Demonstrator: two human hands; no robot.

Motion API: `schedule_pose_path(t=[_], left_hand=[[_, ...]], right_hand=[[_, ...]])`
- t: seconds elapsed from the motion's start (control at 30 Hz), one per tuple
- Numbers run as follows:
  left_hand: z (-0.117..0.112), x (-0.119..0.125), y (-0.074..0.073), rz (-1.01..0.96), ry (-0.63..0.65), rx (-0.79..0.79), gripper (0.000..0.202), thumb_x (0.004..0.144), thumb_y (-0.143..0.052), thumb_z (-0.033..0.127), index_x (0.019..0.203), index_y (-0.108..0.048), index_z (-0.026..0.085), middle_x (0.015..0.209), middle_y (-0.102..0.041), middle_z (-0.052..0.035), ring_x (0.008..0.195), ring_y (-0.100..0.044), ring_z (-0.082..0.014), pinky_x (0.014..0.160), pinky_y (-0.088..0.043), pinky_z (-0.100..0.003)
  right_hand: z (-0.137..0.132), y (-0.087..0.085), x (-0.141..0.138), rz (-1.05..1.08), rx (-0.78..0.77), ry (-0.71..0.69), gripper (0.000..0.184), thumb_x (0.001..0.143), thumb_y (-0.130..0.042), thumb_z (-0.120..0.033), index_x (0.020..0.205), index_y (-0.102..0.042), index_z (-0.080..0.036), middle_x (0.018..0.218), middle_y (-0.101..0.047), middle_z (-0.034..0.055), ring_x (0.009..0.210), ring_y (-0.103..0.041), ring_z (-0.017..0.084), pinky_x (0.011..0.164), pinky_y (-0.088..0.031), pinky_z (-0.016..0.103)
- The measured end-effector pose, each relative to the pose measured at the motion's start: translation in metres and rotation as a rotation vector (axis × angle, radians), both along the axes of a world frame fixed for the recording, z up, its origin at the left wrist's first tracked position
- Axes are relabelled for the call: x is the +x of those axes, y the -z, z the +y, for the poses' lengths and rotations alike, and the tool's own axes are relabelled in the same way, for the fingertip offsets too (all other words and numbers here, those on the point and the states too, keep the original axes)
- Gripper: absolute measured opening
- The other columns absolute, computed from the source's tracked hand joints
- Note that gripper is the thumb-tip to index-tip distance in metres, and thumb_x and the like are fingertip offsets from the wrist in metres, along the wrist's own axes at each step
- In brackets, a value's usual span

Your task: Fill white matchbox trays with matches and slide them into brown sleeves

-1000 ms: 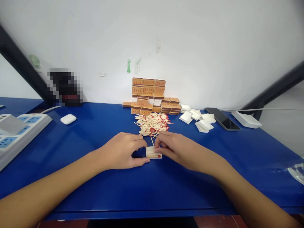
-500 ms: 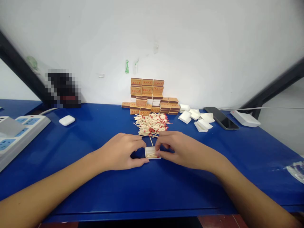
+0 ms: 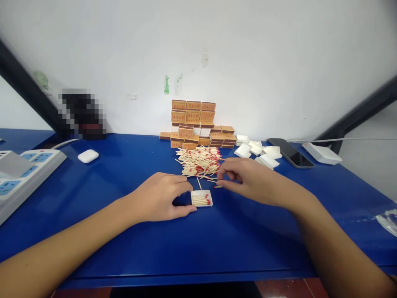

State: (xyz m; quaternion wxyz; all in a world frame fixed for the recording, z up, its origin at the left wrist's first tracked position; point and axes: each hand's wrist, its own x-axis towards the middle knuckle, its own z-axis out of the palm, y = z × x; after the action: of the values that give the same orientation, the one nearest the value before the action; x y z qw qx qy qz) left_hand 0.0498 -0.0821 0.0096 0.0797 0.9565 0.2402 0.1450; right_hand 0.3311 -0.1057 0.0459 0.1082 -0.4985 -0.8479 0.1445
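Observation:
A small white matchbox tray (image 3: 210,193) lies on the blue table with several red-headed matches (image 3: 201,200) in it. My left hand (image 3: 164,196) grips the tray's left end, thumb at the near side and fingers at the far side. To the right and a little beyond the tray, my right hand (image 3: 240,178) is closed in a pinch at a loose match (image 3: 212,181). Another match (image 3: 218,187) shows just under its thumb. A big heap of matches (image 3: 200,161) lies past both hands. One single match (image 3: 199,183) points from the heap towards the tray.
Orange printed matchboxes (image 3: 193,116) are stacked against the wall behind the heap. White empty trays (image 3: 256,147), a phone (image 3: 291,153) and a white box-shaped device (image 3: 322,154) sit to the right. At left are a white earbud case (image 3: 88,156) and a power strip (image 3: 40,171).
My right hand has moved from the tray up and to the right, to loose matches near the heap. The matches inside the tray are now uncovered. My left hand keeps its grip.

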Motion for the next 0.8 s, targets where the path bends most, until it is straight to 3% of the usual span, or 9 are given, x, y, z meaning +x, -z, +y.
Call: schedule_pose_path(t=[0.2,0.47,0.63,0.8], left_hand=[[-0.001,0.000,-0.002,0.016,0.001,0.008,0.030,0.096,-0.068,0.048,0.100,-0.074,0.019,0.082,-0.069,-0.0009,0.071,-0.065,-0.0165,0.062,-0.041,-0.030],[0.000,0.000,0.001,0.013,0.011,-0.008,0.030,0.096,-0.068,0.046,0.100,-0.074,0.018,0.083,-0.068,-0.0007,0.071,-0.065,-0.0169,0.063,-0.042,-0.031],[0.000,-0.001,0.001,0.010,0.015,0.009,0.031,0.097,-0.066,0.048,0.100,-0.074,0.018,0.083,-0.069,-0.0009,0.072,-0.064,-0.0168,0.063,-0.041,-0.031],[0.000,-0.001,0.002,0.016,0.005,0.023,0.031,0.096,-0.068,0.047,0.098,-0.074,0.017,0.082,-0.068,-0.0009,0.070,-0.063,-0.0170,0.062,-0.041,-0.031]], right_hand=[[0.008,0.010,0.012,-0.072,-0.180,0.031,0.015,0.095,-0.066,-0.032,0.084,-0.067,-0.021,0.080,-0.064,0.0012,0.070,-0.055,0.016,0.061,-0.037,0.029],[0.006,0.004,0.007,0.020,-0.132,0.033,0.022,0.104,-0.051,-0.034,0.089,-0.061,-0.021,0.088,-0.068,0.0041,0.074,-0.058,0.017,0.067,-0.042,0.031],[0.007,-0.001,0.008,0.079,-0.082,0.079,0.017,0.103,-0.053,-0.032,0.095,-0.063,-0.021,0.084,-0.069,0.0029,0.071,-0.059,0.017,0.065,-0.042,0.030],[0.007,0.000,0.007,0.112,-0.049,0.050,0.017,0.104,-0.053,-0.032,0.103,-0.066,-0.021,0.093,-0.070,0.0041,0.078,-0.061,0.018,0.070,-0.046,0.031]])
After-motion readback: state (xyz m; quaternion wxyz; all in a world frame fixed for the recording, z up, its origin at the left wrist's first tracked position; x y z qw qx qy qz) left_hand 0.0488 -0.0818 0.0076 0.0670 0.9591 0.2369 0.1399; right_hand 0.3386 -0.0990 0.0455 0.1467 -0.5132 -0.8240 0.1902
